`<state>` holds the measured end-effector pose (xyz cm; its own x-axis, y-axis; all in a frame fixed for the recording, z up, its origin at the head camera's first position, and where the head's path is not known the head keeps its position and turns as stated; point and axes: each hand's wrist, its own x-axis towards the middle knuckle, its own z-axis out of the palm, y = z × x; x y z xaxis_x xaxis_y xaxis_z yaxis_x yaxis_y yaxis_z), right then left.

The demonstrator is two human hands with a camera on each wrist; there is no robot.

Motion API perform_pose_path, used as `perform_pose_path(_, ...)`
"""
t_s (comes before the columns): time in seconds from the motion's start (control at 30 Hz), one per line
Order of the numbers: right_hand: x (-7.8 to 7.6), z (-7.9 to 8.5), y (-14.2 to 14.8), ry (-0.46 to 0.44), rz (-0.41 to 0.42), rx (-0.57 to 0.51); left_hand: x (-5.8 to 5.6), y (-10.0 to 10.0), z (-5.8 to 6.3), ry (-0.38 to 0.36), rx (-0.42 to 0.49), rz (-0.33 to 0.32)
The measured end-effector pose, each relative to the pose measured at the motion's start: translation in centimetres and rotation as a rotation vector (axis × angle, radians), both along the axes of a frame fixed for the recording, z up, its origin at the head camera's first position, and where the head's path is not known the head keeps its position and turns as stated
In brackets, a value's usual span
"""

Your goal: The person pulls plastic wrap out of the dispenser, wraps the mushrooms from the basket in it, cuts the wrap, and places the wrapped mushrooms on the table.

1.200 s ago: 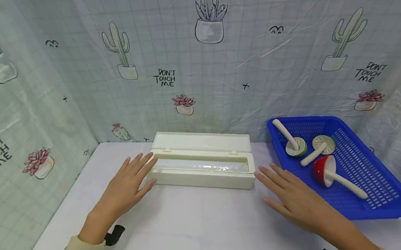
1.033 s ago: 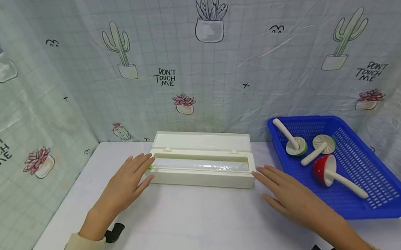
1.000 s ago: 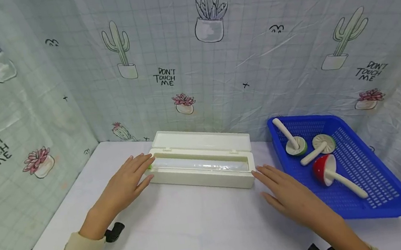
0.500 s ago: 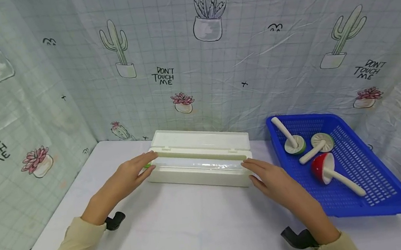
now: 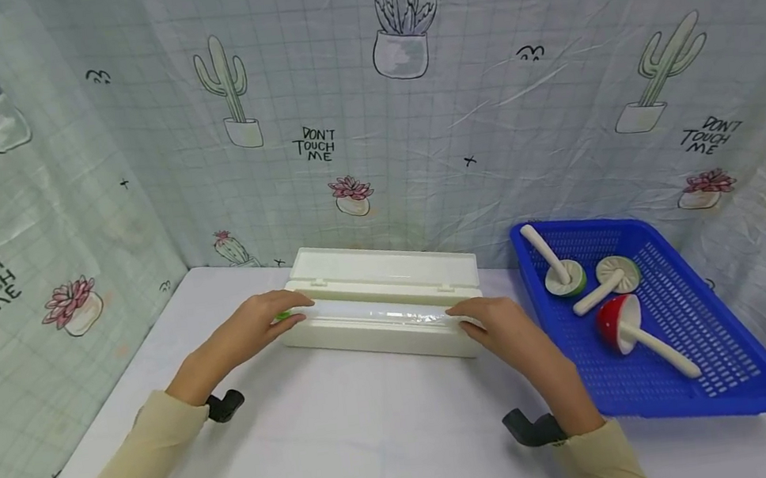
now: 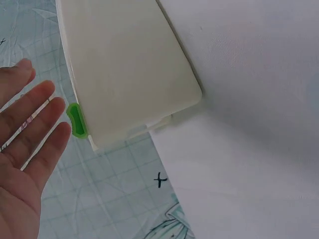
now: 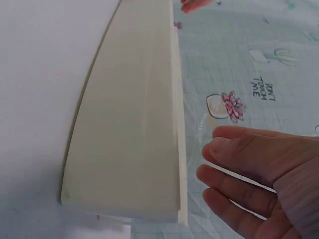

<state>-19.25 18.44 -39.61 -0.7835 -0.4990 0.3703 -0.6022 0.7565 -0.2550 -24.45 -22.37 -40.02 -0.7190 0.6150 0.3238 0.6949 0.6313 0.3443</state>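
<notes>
A long white cling film box point(image 5: 377, 338) stands on the table with its lid point(image 5: 386, 264) tipped back. Inside lies a shiny roll of cling film point(image 5: 385, 311). My left hand point(image 5: 254, 330) is over the box's left end, its fingertips by the roll. In the left wrist view its fingers are spread beside a green slider-like piece point(image 6: 77, 120) at the box's edge. My right hand point(image 5: 505, 331) hovers at the right end with fingers loosely bent. In the right wrist view, a gap shows between those fingers and the box point(image 7: 124, 124).
To the right stands a blue plastic basket point(image 5: 733, 339) with a red mushroom-shaped piece point(image 5: 619, 324) and two green-capped ones point(image 5: 565, 278) in it. A patterned cloth point(image 5: 368, 113) hangs behind and beside the white table point(image 5: 351, 450).
Both hands have moved inward, from beside the box to over its two ends near the roll. The box, its lid and the basket have stayed in place.
</notes>
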Motion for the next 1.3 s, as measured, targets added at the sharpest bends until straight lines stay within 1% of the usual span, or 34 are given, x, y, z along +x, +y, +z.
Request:
perform_pose_path(0.17, -0.7, -0.2, 0.0, -0.088, -0.044, -0.007, -1.1, 0.1, -0.2, -0.076, -0.056, -0.017)
perform_pose_path(0.33, -1.4, -0.3, 0.1, -0.182, -0.086, 0.009, -2.1, 0.2, 0.1, -0.146, -0.098, -0.038)
perform_pose_path(0.53, -1.9, -0.3, 0.2, -0.241, -0.088, 0.027, -3.2, 0.1, 0.3, -0.243, -0.139, -0.008)
perform_pose_path(0.67, -2.2, -0.3, 0.3, -0.233, -0.064, 0.041, -3.6, 0.1, 0.3, -0.276, -0.165, -0.010)
perform_pose_path(0.93, -2.5, -0.3, 0.2, -0.139, -0.007, 0.042, -3.8, 0.4, 0.4, -0.258, -0.181, -0.031)
perform_pose_path(1.03, -2.7, -0.3, -0.1, -0.109, -0.028, 0.038, -3.9, 0.4, 0.5, -0.255, -0.186, -0.027)
perform_pose_path(1.13, -3.1, -0.2, -0.5, -0.082, -0.059, 0.010, -3.9, 0.5, 0.5, -0.245, -0.188, -0.028)
perform_pose_path(1.23, -3.5, -0.2, -0.8, -0.075, -0.087, -0.033, -3.8, 0.8, 0.7, -0.231, -0.189, -0.023)
perform_pose_path(1.3, -3.8, -0.1, -1.0, -0.087, -0.106, -0.054, -3.6, 1.2, 0.8, -0.224, -0.201, -0.012)
